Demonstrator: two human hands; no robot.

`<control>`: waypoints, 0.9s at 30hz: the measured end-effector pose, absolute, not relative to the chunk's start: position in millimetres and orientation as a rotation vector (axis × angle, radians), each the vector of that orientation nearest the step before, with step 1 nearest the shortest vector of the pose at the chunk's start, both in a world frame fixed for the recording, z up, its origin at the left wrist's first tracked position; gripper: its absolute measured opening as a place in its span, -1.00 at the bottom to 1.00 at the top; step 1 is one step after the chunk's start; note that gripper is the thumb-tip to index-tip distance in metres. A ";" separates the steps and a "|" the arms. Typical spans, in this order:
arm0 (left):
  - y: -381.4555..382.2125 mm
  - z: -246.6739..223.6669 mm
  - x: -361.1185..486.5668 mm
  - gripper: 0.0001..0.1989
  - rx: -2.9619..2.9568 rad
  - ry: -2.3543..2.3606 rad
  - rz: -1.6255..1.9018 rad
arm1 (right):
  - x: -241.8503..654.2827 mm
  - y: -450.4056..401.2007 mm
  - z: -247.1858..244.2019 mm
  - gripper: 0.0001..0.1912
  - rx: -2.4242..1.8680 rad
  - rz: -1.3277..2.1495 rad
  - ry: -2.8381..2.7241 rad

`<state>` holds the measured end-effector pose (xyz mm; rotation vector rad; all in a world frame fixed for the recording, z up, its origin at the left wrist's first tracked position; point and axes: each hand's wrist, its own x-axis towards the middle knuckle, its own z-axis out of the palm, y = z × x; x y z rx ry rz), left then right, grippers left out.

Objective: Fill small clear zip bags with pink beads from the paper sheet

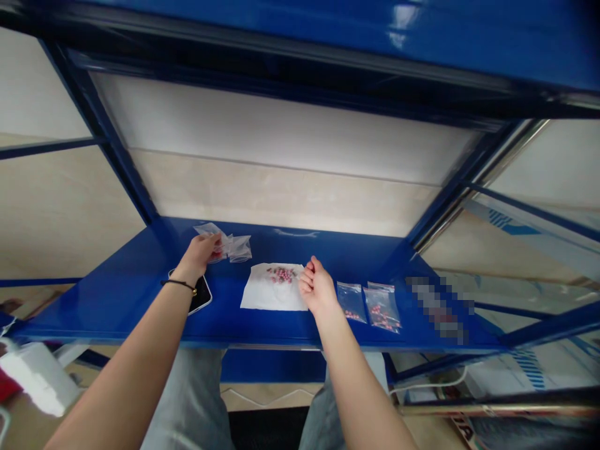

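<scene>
My left hand (200,250) is at the clear plastic bags at the back left, its fingers closed on a small zip bag (205,229) with something red showing by the fingertips. Another crumpled clear bag (240,249) lies just to its right. A white sheet of paper (262,299) lies in the middle of the blue shelf, and a loose pile of pink and dark beads (282,275) rests on it. Over the sheet's right edge is my right hand (319,286), turned partly palm up with its fingers curled in; whatever they may hold is hidden.
Right of my right hand lie two zip bags of pinkish beads (351,300) (384,309). A phone (201,297) is partly under my left wrist. Blue uprights (126,162) flank the blue shelf (281,325), and a higher shelf (300,31) overhangs it. A blurred patch (438,309) covers something at right.
</scene>
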<state>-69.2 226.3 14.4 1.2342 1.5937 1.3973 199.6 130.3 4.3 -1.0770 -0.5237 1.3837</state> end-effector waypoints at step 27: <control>63.2 -36.4 -31.6 -0.73 1.613 1.603 1.166 | 168.5 167.2 -26.1 -0.70 -1.919 -0.102 -2.248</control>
